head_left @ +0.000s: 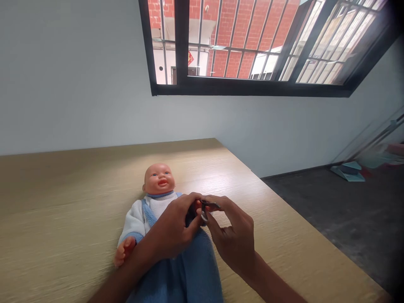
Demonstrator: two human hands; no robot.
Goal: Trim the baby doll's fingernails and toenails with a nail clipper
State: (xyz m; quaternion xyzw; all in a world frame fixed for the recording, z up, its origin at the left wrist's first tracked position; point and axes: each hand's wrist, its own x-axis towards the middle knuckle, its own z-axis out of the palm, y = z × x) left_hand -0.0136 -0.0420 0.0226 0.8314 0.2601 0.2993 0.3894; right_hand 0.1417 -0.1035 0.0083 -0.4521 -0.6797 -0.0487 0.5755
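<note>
doll: baby doll (155,209) lies on its back on the wooden table (63,210), head towards the wall, legs towards the camera. It wears a white top with blue dungarees.
left hand: left hand (175,230) reaches in from lower left and sits over the doll's chest. The fingers are curled in tight and pinch a small pinkish part that looks like the doll's hand (198,205). Most of that part is hidden by the fingers.
right hand: right hand (234,240) comes in from lower right, palm towards the left hand. Thumb and forefinger are pressed together on a small metal clipper (208,208), and the other fingers are bent loosely below it.
clipper: it looks like a nail clipper, grey metal, held above the doll's chest. Its tip is right at the pinched doll's hand, but I cannot tell whether its blades are open or closed.
gap between hands: none, the fingertips of both meet at the clipper.
doll's other arm: stretched out on the table at the camera's left, with the bare hand resting on the wood, well clear of both hands.
table: light wood grain, with the doll near its right edge.
background: plain pale wall (78,84), a dark-framed barred window (252,46) with red brick outside, and a dark floor (341,214) on the right with flat teal items (349,170) by the wall.
</note>
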